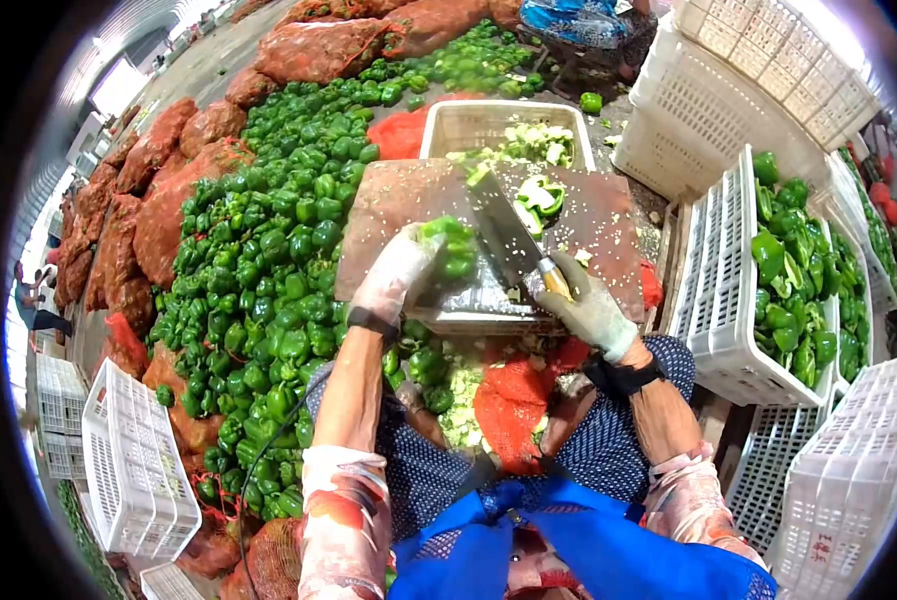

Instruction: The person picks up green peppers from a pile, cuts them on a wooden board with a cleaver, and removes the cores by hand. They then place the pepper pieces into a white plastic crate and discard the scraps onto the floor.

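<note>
Gripping a green bell pepper [455, 250] at its fingertips, the left hand [401, 270] curls partly closed over the cutting board [389, 200]; the right hand [591, 308] clasps a cleaver [502, 225] by its handle, blade ahead

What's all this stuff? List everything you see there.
board: one, brown, centre
cut pepper: a few pieces, green, on the board
held pepper: one, green, in the left hand
knife: one, grey-bladed, in the right hand
tub: one, whitish, beyond the board
scraps: many, pale green, in the tub
loose peppers: countless, green, heaped left
sacks: many, reddish, bordering the heap
crates: several, white, both sides
sleeves: two, pale patterned, on the forearms
left hand: one, white-gloved, over the board
right hand: one, white-gloved, at the knife's handle
</note>
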`<control>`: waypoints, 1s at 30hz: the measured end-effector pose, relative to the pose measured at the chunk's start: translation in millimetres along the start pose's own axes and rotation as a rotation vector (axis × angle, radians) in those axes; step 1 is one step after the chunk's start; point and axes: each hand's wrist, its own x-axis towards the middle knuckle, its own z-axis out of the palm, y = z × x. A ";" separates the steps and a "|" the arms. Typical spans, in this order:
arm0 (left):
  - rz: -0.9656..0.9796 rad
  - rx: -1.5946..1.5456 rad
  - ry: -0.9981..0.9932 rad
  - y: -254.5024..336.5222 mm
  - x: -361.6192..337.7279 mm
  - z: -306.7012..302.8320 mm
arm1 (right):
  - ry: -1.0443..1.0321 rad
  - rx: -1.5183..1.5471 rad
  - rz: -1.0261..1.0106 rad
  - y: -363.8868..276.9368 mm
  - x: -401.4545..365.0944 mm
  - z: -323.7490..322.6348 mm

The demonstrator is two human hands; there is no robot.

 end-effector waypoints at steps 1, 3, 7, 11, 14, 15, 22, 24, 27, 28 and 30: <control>0.218 0.358 0.014 -41.3 13.6 -15.6 | -0.020 0.037 -0.001 -7.9 -4.0 0.2; 0.111 0.391 0.108 -12.5 -5.2 -10.9 | -0.049 -0.001 -0.012 -24.3 -9.4 4.8; 0.026 -0.058 0.196 2.7 -28.8 -5.7 | -0.061 -0.062 -0.106 -25.3 -11.0 25.2; -0.052 0.261 0.270 13.5 -52.5 -10.5 | 0.002 -0.115 -0.208 -53.8 -9.3 23.2; 0.215 1.199 0.194 -8.9 -48.1 -23.1 | 0.189 -0.101 -0.304 -78.0 -14.6 21.4; 0.265 1.263 0.236 12.8 -59.6 -17.2 | 0.237 -0.040 -0.300 -91.0 -19.8 19.0; 0.180 0.783 0.263 -6.6 -47.6 -17.2 | -0.380 -0.413 -0.037 -68.5 29.4 47.3; 0.223 0.643 0.292 -8.3 -48.8 -19.3 | -0.227 -0.380 -0.138 -51.1 24.7 54.1; 0.292 0.837 0.324 -6.4 -39.5 -12.3 | -0.113 -0.369 -0.045 -52.0 25.7 39.5; 0.158 0.551 0.312 12.5 -46.7 -5.5 | 0.023 -0.385 -0.124 -30.4 26.0 40.4; 0.033 0.497 0.213 42.9 -53.7 0.8 | 0.031 -0.117 -0.130 -50.7 20.5 29.8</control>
